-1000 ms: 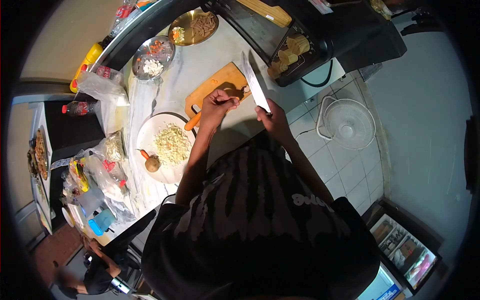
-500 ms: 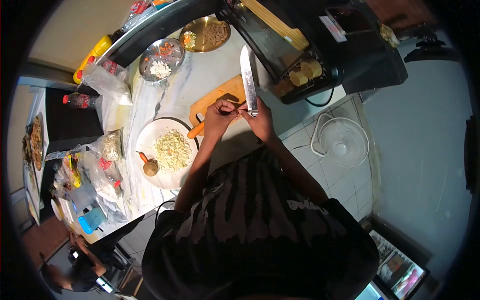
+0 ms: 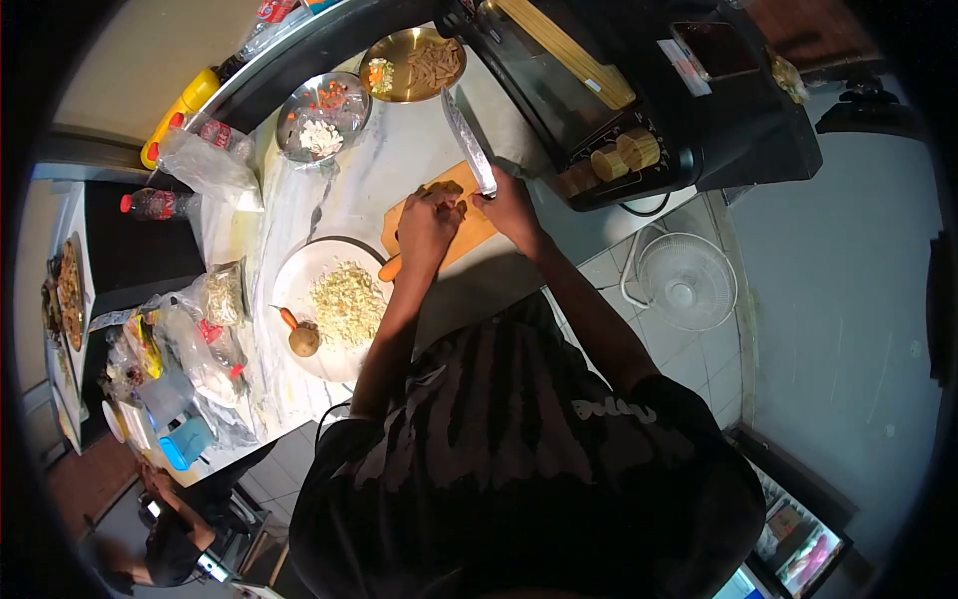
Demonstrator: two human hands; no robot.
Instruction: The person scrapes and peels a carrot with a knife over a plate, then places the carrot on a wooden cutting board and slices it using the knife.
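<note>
My right hand [image 3: 507, 205] is closed on the handle of a large knife [image 3: 467, 140], whose blade points up and left over the cutting board. Bent fingers of my left hand [image 3: 429, 222] rest over the wooden cutting board [image 3: 469, 235]; whatever they hold is too small to name. A carrot [image 3: 390, 269] lies at the board's lower left edge, partly behind my left wrist. Beside my left forearm is a white plate [image 3: 291, 269] with chopped pale pieces [image 3: 345, 302], a small red-orange chili [image 3: 288, 317] and a round brown vegetable [image 3: 304, 340].
Two metal plates, one with white and orange pieces [image 3: 289, 142], one with brown strips [image 3: 381, 52], stand at the back. A black oven [image 3: 559, 100] is at right, a white fan [image 3: 687, 282] on the floor. Bags and bottles [image 3: 160, 204] line the left; another person sits lower left.
My hands were together over the board half a second ago; now they are apart. My left hand has turned down onto the board, and the knife blade has tilted left.
</note>
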